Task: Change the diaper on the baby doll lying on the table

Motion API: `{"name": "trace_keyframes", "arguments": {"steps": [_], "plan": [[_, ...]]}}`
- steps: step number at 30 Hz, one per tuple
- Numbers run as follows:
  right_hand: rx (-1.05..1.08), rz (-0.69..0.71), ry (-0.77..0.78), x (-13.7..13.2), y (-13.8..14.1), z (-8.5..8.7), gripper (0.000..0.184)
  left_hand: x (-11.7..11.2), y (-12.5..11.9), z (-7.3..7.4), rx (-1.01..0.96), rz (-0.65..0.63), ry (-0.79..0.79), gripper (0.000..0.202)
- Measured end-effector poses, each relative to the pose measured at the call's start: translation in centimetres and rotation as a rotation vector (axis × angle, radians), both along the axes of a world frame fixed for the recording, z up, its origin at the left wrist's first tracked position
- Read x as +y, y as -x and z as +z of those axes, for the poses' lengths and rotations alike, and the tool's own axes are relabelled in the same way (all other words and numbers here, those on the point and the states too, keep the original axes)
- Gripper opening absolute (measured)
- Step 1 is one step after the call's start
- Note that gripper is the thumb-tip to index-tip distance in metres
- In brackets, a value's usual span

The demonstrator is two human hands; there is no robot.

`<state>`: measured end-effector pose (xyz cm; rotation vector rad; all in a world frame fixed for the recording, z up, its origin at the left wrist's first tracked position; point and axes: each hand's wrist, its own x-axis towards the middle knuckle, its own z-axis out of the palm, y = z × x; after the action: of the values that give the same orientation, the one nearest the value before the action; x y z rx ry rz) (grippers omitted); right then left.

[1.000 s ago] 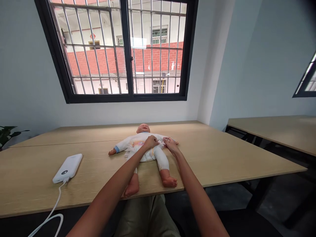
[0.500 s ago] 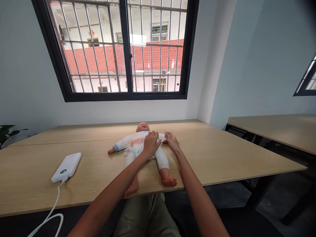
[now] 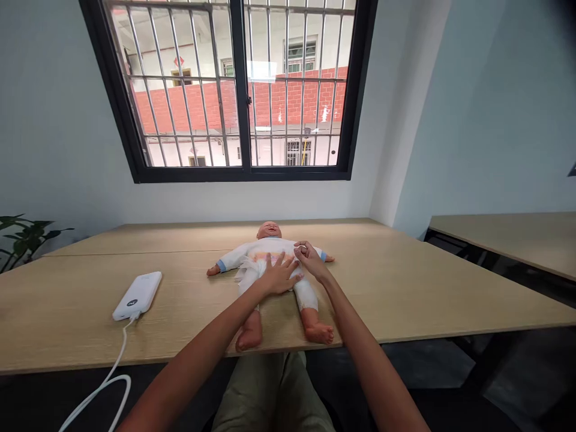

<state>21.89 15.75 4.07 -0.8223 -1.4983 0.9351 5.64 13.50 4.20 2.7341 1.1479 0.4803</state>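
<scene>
A baby doll (image 3: 271,247) lies on its back on the table, head toward the window, arms spread. It wears a white outfit with blue cuffs and a sheer white skirt (image 3: 246,264); its feet are bare. My left hand (image 3: 279,276) rests on the doll's lower belly, fingers spread and flat. Just right of it, over the doll's side, my right hand (image 3: 309,260) has its fingers drawn together in a pinch beside the white clothing. What lies between those fingertips is too small to make out.
A white power bank (image 3: 138,295) with a white cable (image 3: 117,359) lies to the left on the wooden table (image 3: 405,282). The cable hangs over the front edge. A barred window (image 3: 243,174) is behind, a plant (image 3: 29,237) at left, and another table (image 3: 508,231) at right.
My left hand has spread its fingers and settled lower on the doll's belly. My right hand has moved inward from the doll's outer side, uncovering its blue cuff. The view has shifted slightly left.
</scene>
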Motion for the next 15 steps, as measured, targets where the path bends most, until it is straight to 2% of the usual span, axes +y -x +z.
{"name": "trace_keyframes", "arguments": {"steps": [3,7,11,15], "plan": [[-0.117,0.025,0.014,0.6,1.0,0.4,0.042,-1.4,0.0,0.7,0.102,0.007,-0.107,0.050],[-0.276,-0.026,0.033,1.3,2.4,1.3,0.024,-3.8,-0.4,1.0,0.101,0.146,-0.243,0.042],[-0.439,-0.091,0.070,1.6,3.3,2.0,0.015,-4.9,-0.2,1.2,0.137,0.132,-0.207,0.039],[-0.520,-0.183,0.034,2.1,4.2,1.9,0.014,-5.0,0.2,0.7,0.117,0.102,-0.221,0.036]]}}
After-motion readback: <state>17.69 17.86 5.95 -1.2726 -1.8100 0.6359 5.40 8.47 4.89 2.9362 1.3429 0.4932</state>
